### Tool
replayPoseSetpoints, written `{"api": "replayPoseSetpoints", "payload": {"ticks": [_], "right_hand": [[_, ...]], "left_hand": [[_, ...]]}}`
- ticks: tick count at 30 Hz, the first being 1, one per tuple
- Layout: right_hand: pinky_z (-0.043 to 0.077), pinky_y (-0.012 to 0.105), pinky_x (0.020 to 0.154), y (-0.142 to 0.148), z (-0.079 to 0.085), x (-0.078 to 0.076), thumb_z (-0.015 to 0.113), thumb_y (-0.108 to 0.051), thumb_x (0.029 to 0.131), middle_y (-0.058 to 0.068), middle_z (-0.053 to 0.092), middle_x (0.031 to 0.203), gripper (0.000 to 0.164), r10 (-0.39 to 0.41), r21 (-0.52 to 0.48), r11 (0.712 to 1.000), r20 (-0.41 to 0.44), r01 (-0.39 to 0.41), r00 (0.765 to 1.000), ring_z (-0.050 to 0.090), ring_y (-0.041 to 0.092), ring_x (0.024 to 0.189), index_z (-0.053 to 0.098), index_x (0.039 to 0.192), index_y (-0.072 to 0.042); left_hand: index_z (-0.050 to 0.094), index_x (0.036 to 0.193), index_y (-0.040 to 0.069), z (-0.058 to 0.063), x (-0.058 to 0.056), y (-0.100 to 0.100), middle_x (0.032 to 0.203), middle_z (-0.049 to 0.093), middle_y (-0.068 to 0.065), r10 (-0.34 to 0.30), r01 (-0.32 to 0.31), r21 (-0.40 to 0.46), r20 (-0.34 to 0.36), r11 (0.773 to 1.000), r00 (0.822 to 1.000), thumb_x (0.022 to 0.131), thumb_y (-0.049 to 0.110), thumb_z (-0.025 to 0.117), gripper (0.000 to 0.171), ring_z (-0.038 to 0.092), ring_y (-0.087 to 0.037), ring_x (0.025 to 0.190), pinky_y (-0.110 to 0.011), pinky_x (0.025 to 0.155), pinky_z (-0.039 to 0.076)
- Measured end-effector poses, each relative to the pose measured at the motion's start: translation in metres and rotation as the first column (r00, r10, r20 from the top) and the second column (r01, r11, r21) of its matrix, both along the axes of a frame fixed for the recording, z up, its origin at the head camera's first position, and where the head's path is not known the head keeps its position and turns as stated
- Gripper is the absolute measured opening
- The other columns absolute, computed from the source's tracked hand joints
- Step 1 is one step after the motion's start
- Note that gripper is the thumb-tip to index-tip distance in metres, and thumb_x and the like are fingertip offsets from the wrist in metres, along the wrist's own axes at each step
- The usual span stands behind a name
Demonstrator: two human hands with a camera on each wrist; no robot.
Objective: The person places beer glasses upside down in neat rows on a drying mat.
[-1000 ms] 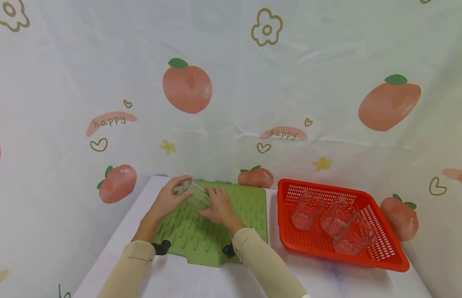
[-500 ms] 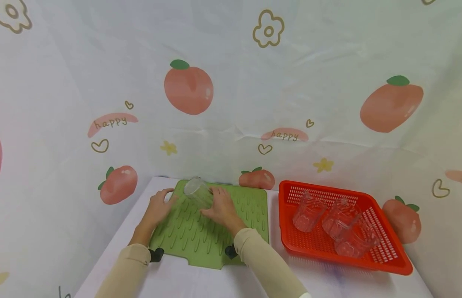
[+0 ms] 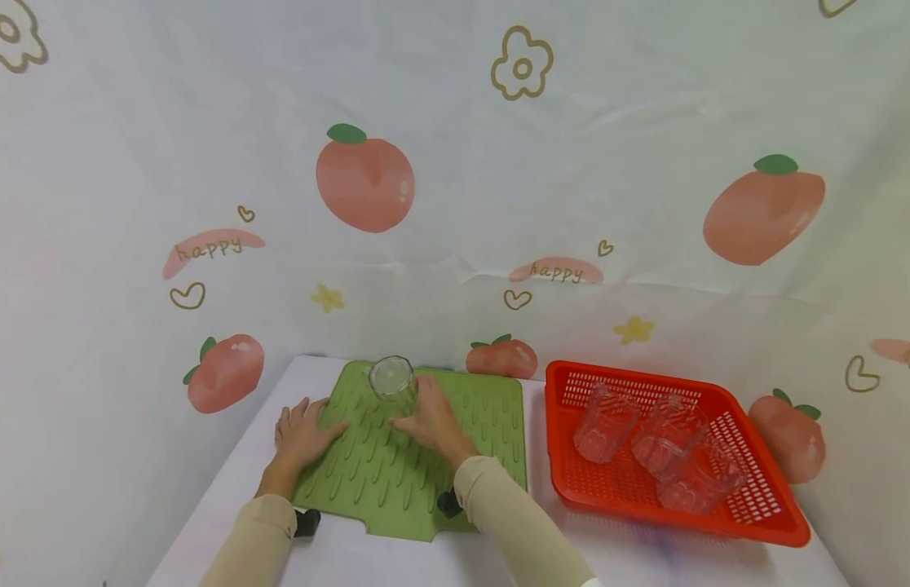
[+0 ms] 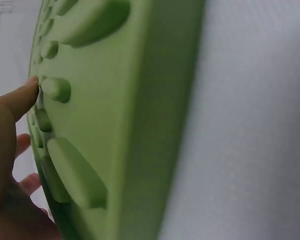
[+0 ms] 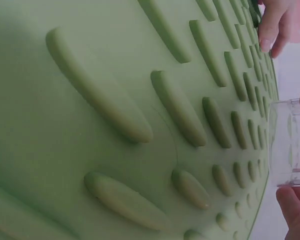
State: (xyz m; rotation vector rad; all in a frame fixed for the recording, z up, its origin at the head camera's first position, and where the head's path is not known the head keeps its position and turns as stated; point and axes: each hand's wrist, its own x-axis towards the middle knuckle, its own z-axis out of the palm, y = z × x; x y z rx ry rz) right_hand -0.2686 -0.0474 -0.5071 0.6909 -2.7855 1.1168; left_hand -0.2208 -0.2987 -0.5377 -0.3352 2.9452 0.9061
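Glass [image 3: 395,389] is on the far part of the green mat [image 3: 492,416], a little left of the middle, and just left of the right hand [image 3: 435,417]. Its round end faces up; whether it touches the mat is hard to tell. The right hand grips the glass, thumb on the near side and fingers on the right side. The left hand [image 3: 306,432] holds nothing. Its fingers are spread and loose, by the mat's left edge, left of the glass and nearer. Both arms reach in from the near side in tan sleeves [image 3: 514,522]. The right arm slants to the far left; the left arm leans a bit right. On the right, a red basket [image 3: 675,520] holds three more clear glasses [image 3: 668,436].
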Motion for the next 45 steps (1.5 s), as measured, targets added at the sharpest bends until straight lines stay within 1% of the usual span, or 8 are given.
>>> {"api": "replayPoseSetpoints", "payload": {"ticks": [7, 10, 17, 21, 28, 32, 39, 45], "right_hand": [[0.055, 0.042, 0.099, -0.009, -0.003, -0.008, 0.087, -0.034, 0.081, 0.012, 0.053, 0.133, 0.078, -0.023, -0.044, 0.999, 0.042, 0.025, 0.999, 0.059, 0.025, 0.120, 0.047, 0.142, -0.005], [0.055, 0.043, 0.099, -0.016, -0.006, -0.012, 0.087, -0.034, 0.082, 0.013, 0.051, 0.134, 0.078, -0.021, -0.060, 0.998, 0.053, 0.025, 0.998, 0.059, 0.026, 0.119, 0.047, 0.142, -0.006], [0.053, 0.046, 0.103, -0.027, -0.009, -0.016, 0.087, -0.032, 0.082, 0.014, 0.048, 0.141, 0.083, -0.019, -0.118, 0.993, 0.100, 0.031, 0.995, 0.058, 0.029, 0.125, 0.042, 0.148, -0.007], [0.052, 0.048, 0.105, -0.031, -0.007, -0.019, 0.087, -0.032, 0.081, 0.016, 0.049, 0.143, 0.084, -0.022, -0.141, 0.989, 0.102, 0.036, 0.995, 0.058, 0.031, 0.127, 0.043, 0.148, -0.005], [0.050, 0.047, 0.108, -0.044, -0.014, -0.027, 0.085, -0.030, 0.084, 0.018, 0.047, 0.146, 0.084, 0.003, -0.156, 0.988, 0.150, 0.021, 0.989, 0.054, 0.032, 0.133, 0.040, 0.149, -0.003], [0.050, 0.047, 0.109, -0.051, -0.017, -0.027, 0.084, -0.029, 0.086, 0.018, 0.044, 0.148, 0.084, 0.013, -0.152, 0.988, 0.179, 0.015, 0.984, 0.053, 0.032, 0.134, 0.036, 0.151, -0.004], [0.051, 0.047, 0.106, -0.054, -0.018, -0.025, 0.083, -0.027, 0.087, 0.017, 0.044, 0.142, 0.079, 0.013, -0.170, 0.985, 0.187, 0.020, 0.982, 0.055, 0.031, 0.130, 0.038, 0.148, -0.003], [0.049, 0.046, 0.109, -0.058, -0.024, -0.026, 0.081, -0.027, 0.089, 0.016, 0.041, 0.146, 0.080, 0.011, -0.194, 0.980, 0.203, 0.029, 0.979, 0.052, 0.031, 0.135, 0.036, 0.150, -0.003]], "left_hand": [[0.035, 0.155, 0.007, -0.004, 0.000, -0.006, 0.165, 0.011, -0.034, -0.011, 0.011, 0.008, -0.008, 1.000, 1.000, 0.095, 0.052, 0.063, 0.080, -0.004, -0.063, 0.150, -0.077, 0.118, 0.004], [0.033, 0.156, 0.008, -0.004, 0.001, -0.007, 0.165, 0.009, -0.033, -0.009, 0.008, 0.015, 0.007, 1.000, 1.000, 0.096, 0.053, 0.062, 0.080, -0.007, -0.062, 0.151, -0.077, 0.118, 0.002], [0.030, 0.158, 0.010, -0.004, 0.001, -0.003, 0.167, 0.006, -0.031, -0.020, 0.019, 0.040, 0.018, 0.999, 1.000, 0.097, 0.051, 0.062, 0.080, -0.010, -0.060, 0.152, -0.076, 0.119, -0.003], [0.030, 0.158, 0.011, -0.004, 0.000, -0.002, 0.167, 0.005, -0.031, -0.022, 0.022, 0.045, 0.013, 0.999, 1.000, 0.097, 0.050, 0.062, 0.080, -0.011, -0.059, 0.152, -0.075, 0.119, -0.002], [0.028, 0.160, 0.012, -0.003, 0.003, -0.001, 0.168, 0.002, -0.030, -0.014, 0.011, 0.050, 0.050, 0.999, 0.999, 0.098, 0.052, 0.062, 0.081, -0.013, -0.057, 0.153, -0.075, 0.120, -0.004], [0.028, 0.159, 0.011, -0.002, 0.005, 0.000, 0.167, 0.003, -0.030, -0.005, 0.002, 0.052, 0.047, 0.999, 0.999, 0.098, 0.050, 0.062, 0.080, -0.012, -0.058, 0.153, -0.075, 0.119, -0.003], [0.030, 0.159, 0.011, -0.002, 0.005, 0.000, 0.167, 0.006, -0.030, -0.003, 0.002, 0.044, 0.029, 0.999, 1.000, 0.097, 0.052, 0.062, 0.080, -0.009, -0.058, 0.153, -0.076, 0.119, -0.001], [0.030, 0.159, 0.011, -0.003, 0.004, -0.001, 0.167, 0.006, -0.030, -0.001, -0.001, 0.038, 0.030, 0.999, 1.000, 0.098, 0.052, 0.062, 0.080, -0.009, -0.058, 0.152, -0.076, 0.118, -0.001]]}}
